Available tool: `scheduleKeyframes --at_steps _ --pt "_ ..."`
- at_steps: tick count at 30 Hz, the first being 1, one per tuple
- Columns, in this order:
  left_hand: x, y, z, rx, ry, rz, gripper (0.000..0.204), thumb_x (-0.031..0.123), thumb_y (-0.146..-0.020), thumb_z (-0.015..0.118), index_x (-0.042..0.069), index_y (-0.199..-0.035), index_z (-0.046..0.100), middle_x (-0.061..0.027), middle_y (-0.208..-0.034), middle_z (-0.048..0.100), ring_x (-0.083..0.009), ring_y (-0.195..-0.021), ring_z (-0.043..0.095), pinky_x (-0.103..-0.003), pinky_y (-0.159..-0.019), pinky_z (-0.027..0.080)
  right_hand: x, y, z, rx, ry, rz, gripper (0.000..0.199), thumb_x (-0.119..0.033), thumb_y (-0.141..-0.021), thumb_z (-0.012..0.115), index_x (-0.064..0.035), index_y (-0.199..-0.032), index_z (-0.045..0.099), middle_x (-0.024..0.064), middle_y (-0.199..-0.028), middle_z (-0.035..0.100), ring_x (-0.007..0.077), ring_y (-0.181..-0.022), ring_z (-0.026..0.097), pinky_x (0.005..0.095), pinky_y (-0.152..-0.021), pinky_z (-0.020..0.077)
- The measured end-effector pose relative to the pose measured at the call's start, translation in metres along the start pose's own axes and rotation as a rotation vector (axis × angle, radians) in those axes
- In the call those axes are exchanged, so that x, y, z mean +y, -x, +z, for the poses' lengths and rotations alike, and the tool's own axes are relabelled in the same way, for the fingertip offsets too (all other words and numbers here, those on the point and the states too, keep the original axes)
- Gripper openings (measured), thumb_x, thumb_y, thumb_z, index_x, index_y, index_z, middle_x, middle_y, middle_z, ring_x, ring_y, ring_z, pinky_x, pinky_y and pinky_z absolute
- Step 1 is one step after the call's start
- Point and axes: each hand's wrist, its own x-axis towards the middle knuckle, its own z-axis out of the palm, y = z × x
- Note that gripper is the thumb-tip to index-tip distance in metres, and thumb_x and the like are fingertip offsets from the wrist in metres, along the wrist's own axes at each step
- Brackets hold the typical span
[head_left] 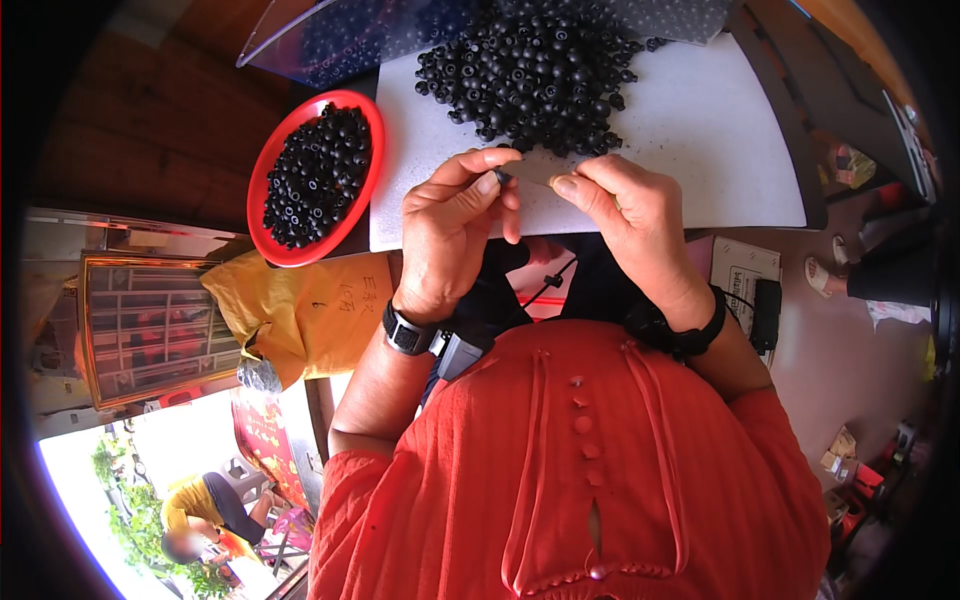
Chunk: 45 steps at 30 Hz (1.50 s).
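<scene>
Near the front edge of a white tabletop (710, 150), my left hand (440, 220) pinches a small round black part (502, 177) between thumb and fingers. My right hand (640, 215) grips a thin, flat blade (532, 172) that reaches left to the black part; its handle end is hidden by my fingers. Just beyond both hands lies a heap of small black round parts (530, 80), some showing a hole. To the left, a red oval dish (258, 215) holds many similar black parts.
Clear plastic sheeting or a bin (340, 40) stands behind the heap. Below the dish lies a yellow bag (320, 310). On the right are a box (745, 265) and a person's foot (818, 277). Another person (205, 505) is bent over outside, lower left.
</scene>
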Motion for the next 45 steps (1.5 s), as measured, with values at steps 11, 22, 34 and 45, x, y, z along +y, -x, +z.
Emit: scheduleKeyframes --at_steps 11,22,34,45 --pt "0.001 -0.003 0.002 0.038 0.028 -0.006 0.025 0.006 -0.107 0.056 -0.005 -0.127 0.068 -0.0137 -0.093 0.070 -0.0213 -0.066 0.064 -0.030 -0.066 0.054 -0.004 0.000 -0.005 -0.006 -0.158 0.082 0.019 -0.015 -0.095 0.078 -0.0003 -0.086 0.070 0.0102 -0.068 0.061 0.0184 -0.054 0.054 0.0323 -0.053 0.0433" --pt "0.004 0.003 -0.001 0.022 -0.003 -0.051 0.027 0.006 -0.107 0.056 -0.005 -0.130 0.066 -0.0137 -0.096 0.068 -0.0209 -0.073 0.064 -0.031 -0.063 0.055 -0.003 0.002 0.000 0.017 -0.069 -0.007 0.016 -0.011 -0.092 0.079 0.0004 -0.087 0.069 0.0099 -0.068 0.060 0.0193 -0.056 0.054 0.0345 -0.055 0.0437" --pt "0.073 0.009 -0.061 0.582 -1.401 0.674 0.022 -0.007 -0.085 0.072 0.001 -0.105 0.077 -0.0106 -0.105 0.069 -0.0256 -0.100 0.065 -0.036 -0.087 0.053 -0.001 -0.001 -0.008 0.003 -0.185 0.078 0.022 -0.017 -0.099 0.075 0.0036 -0.092 0.073 0.0045 -0.067 0.064 0.0087 -0.060 0.053 0.0261 -0.056 0.0432" --pt "0.005 -0.031 -0.002 0.259 -1.616 0.655 0.019 0.010 -0.081 0.081 -0.001 -0.095 0.075 -0.0131 -0.088 0.064 -0.0308 -0.082 0.064 -0.041 -0.072 0.053 -0.007 -0.001 -0.030 0.055 -0.319 0.098 0.020 -0.016 -0.101 0.072 0.0040 -0.098 0.072 0.0026 -0.075 0.069 0.0056 -0.067 0.057 0.0231 -0.061 0.0456"
